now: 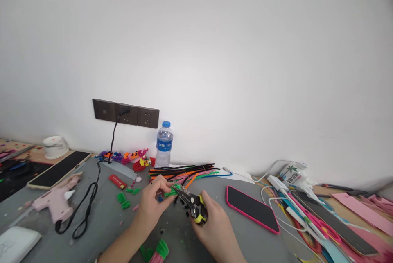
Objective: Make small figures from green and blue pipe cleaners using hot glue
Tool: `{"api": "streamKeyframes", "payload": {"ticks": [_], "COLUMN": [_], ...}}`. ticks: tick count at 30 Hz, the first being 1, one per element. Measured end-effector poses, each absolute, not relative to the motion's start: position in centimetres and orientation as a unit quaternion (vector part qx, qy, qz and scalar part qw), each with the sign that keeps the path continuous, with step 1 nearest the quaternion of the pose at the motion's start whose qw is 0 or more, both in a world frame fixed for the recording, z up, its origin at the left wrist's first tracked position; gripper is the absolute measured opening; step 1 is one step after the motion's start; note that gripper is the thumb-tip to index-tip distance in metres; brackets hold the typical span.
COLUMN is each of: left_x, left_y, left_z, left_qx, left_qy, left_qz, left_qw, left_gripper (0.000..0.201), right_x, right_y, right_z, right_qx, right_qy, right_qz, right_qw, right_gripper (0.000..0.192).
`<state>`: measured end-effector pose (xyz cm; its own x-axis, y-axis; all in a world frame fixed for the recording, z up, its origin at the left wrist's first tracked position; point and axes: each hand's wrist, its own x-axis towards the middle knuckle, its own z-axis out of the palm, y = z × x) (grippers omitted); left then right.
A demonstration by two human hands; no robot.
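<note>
The left hand's (153,198) thumb and fingers are pinching a green piece (172,192) at the tips of the pliers (191,200); the right hand's (216,223) fingers are curling closed around the handles. Stems (181,170) are lying just beyond, a bottle (164,145) standing behind. Bare mat (253,243) is separating the right hand from a phone (252,209). Both hands are converging from the near side.

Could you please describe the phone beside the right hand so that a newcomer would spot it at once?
On the grey tabletop, find the right hand gripping the black-and-yellow pliers. To its right lies the pink-edged phone, dark screen up. That bright pink edge sets it apart from the pale-edged phone at far left.
</note>
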<state>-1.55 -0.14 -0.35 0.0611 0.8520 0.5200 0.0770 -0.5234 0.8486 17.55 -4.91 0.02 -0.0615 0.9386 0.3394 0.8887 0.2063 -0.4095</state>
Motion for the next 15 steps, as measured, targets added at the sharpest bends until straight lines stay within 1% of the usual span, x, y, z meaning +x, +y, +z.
{"api": "streamKeyframes", "payload": {"ticks": [5, 8, 15], "left_x": [-1.57, -1.56, -1.81], "left_y": [-0.45, -0.42, 0.18], "left_z": [0.27, 0.20, -0.43], "left_qx": [0.657, 0.661, 0.697], "left_qy": [0.373, 0.378, 0.400], "left_qz": [0.586, 0.585, 0.537], "left_qw": [0.293, 0.279, 0.256], "left_gripper": [0.025, 0.023, 0.022], "right_x": [17.48, 17.54, 17.59], "right_y": [-4.68, -4.41, -4.15], "right_z": [0.43, 0.34, 0.13], "right_qx": [-0.630, -0.630, -0.650], "right_qy": [-0.727, -0.728, -0.722], "right_qz": [0.062, 0.086, 0.108], "right_qw": [0.265, 0.255, 0.213], "right_gripper": [0.016, 0.015, 0.012]}}
